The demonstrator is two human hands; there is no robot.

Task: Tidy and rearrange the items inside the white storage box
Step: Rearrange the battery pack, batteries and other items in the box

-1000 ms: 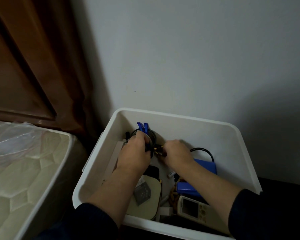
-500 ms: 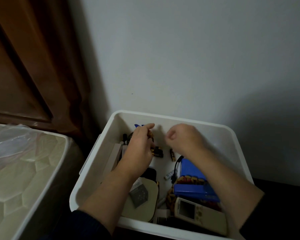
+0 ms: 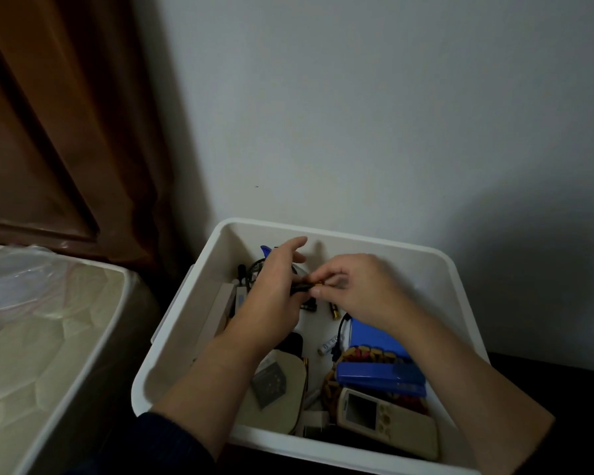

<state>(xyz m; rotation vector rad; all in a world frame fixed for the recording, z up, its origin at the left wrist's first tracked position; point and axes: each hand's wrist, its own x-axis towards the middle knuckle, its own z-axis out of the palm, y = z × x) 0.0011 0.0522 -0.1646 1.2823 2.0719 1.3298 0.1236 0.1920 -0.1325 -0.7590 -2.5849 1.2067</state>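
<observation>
"How many boxes?"

"One white storage box [image 3: 443, 269], with two hands in it: the left hand [image 3: 271, 296] and the right hand [image 3: 360, 289]."

"And inside?"

"One remote control [image 3: 384, 423]. Two blue cases [image 3: 379, 371], stacked. Loose batteries: I count one white battery [image 3: 328, 346] and two dark batteries [image 3: 334, 310] I can be sure of. One beige pad [image 3: 282, 389] with one grey card [image 3: 269, 385] on it. One coil of black cable [image 3: 254, 269]."

"Anything else?"

"One mattress [image 3: 48, 337] beside it. The rest is too dim to count."
</observation>
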